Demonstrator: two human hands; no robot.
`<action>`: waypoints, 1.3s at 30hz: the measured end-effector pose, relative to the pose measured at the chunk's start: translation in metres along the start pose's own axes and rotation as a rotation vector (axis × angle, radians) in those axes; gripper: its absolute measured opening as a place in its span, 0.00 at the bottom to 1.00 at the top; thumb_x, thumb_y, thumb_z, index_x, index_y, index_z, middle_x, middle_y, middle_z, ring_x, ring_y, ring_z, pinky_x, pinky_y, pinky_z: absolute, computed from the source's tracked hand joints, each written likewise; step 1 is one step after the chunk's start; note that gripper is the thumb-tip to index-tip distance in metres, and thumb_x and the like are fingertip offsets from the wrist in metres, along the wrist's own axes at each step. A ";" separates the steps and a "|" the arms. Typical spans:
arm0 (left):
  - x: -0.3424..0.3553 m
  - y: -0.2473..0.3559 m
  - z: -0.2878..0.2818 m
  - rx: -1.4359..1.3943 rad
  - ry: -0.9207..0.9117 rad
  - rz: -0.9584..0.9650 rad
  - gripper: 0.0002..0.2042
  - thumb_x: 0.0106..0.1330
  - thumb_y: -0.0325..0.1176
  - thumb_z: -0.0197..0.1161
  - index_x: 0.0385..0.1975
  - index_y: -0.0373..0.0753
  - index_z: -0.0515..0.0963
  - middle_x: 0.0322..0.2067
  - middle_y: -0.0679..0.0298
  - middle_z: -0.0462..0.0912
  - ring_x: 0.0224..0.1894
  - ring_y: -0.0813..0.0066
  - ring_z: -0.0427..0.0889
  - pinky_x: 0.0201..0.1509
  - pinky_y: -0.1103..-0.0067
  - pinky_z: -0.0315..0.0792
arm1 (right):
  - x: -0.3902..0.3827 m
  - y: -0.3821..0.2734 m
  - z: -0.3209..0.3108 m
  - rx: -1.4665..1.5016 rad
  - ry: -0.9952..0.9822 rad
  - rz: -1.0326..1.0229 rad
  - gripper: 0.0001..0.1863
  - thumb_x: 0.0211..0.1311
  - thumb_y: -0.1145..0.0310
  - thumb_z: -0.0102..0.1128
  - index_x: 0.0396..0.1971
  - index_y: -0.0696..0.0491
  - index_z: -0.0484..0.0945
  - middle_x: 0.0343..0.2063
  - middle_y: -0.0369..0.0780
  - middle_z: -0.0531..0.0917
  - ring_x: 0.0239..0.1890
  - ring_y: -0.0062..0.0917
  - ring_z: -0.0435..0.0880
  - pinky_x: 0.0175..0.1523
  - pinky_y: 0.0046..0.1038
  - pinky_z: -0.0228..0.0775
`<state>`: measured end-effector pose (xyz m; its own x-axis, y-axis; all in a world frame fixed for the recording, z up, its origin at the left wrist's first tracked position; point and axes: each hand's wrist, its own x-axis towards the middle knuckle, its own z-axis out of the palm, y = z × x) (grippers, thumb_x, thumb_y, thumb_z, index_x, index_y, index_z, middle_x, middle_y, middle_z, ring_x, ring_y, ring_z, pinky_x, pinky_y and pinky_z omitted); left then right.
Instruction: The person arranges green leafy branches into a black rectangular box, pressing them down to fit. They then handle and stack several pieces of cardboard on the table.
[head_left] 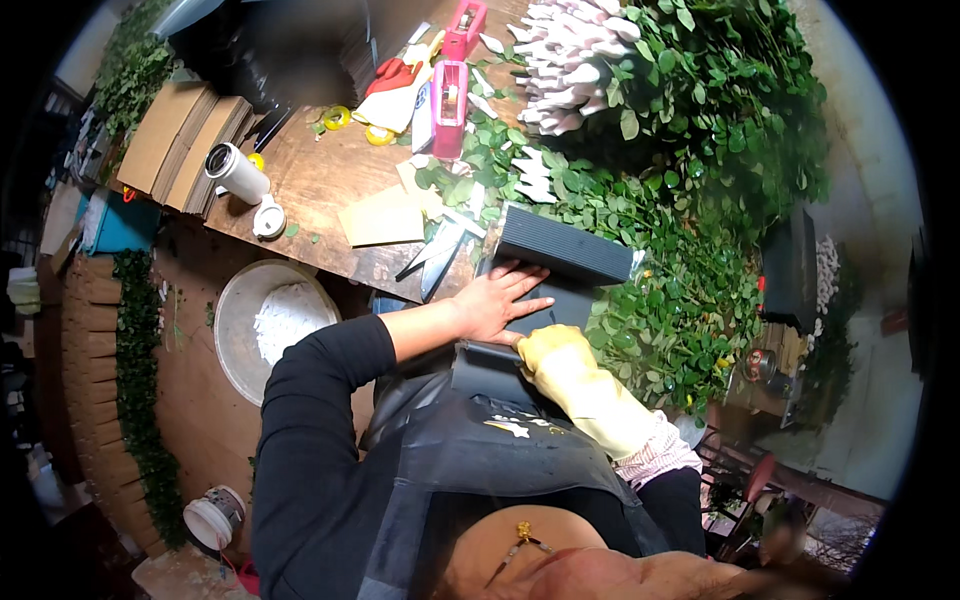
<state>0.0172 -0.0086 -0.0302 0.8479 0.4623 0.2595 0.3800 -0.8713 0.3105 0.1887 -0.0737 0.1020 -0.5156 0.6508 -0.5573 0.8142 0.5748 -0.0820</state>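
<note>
My bare left hand (500, 302) lies with fingers spread on a dark sheet (568, 308), just below a black ribbed block (565, 245). My right hand (545, 352), in a yellow rubber glove, is curled at the sheet's near edge beside my left thumb; what its fingertips hold is hidden. A dark folded edge (480, 372) sits against my black apron (500, 450). Large scissors (440, 260) and yellow paper (385, 225) lie left of the block. Leafy stems (650, 350) surround the block's right side, with white-wrapped flower heads (575, 70) piled at the back.
Pink tape dispensers (450, 105), a red-and-yellow glove (390, 85), a white bottle (235, 175) and cardboard stacks (170, 140) are on the wooden table (310, 190). A large tub (240, 330) of white material and a bucket (208, 520) stand at left on the floor.
</note>
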 end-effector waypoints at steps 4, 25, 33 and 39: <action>0.004 0.002 0.003 0.069 -0.007 -0.003 0.37 0.66 0.60 0.52 0.75 0.52 0.62 0.76 0.49 0.54 0.78 0.52 0.51 0.80 0.56 0.40 | -0.007 -0.006 -0.051 0.046 -0.025 -0.105 0.21 0.58 0.51 0.69 0.40 0.54 0.84 0.35 0.48 0.87 0.40 0.42 0.88 0.47 0.42 0.80; 0.003 -0.005 0.028 -0.240 0.062 -0.093 0.38 0.64 0.60 0.63 0.69 0.44 0.68 0.70 0.56 0.67 0.72 0.56 0.63 0.79 0.65 0.49 | 0.107 -0.014 -0.111 0.225 0.941 -0.284 0.27 0.58 0.78 0.64 0.59 0.48 0.76 0.25 0.43 0.79 0.27 0.42 0.80 0.33 0.40 0.73; 0.010 0.002 -0.015 -0.052 -0.048 -0.032 0.41 0.64 0.59 0.60 0.73 0.40 0.62 0.74 0.49 0.58 0.77 0.51 0.54 0.77 0.60 0.52 | -0.009 0.047 -0.004 1.163 0.129 0.369 0.16 0.69 0.54 0.65 0.49 0.48 0.82 0.39 0.32 0.87 0.41 0.20 0.85 0.52 0.23 0.73; -0.008 -0.018 -0.037 -0.154 -0.379 -0.079 0.36 0.67 0.53 0.58 0.71 0.39 0.65 0.72 0.48 0.62 0.74 0.51 0.60 0.76 0.58 0.52 | 0.022 0.057 -0.017 1.384 0.008 0.477 0.16 0.68 0.55 0.68 0.43 0.53 0.85 0.26 0.32 0.86 0.24 0.12 0.80 0.30 0.16 0.72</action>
<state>-0.0103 0.0094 -0.0042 0.9053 0.4084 -0.1168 0.4141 -0.7874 0.4566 0.2193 -0.0183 0.0994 -0.1275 0.6438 -0.7545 0.5027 -0.6138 -0.6087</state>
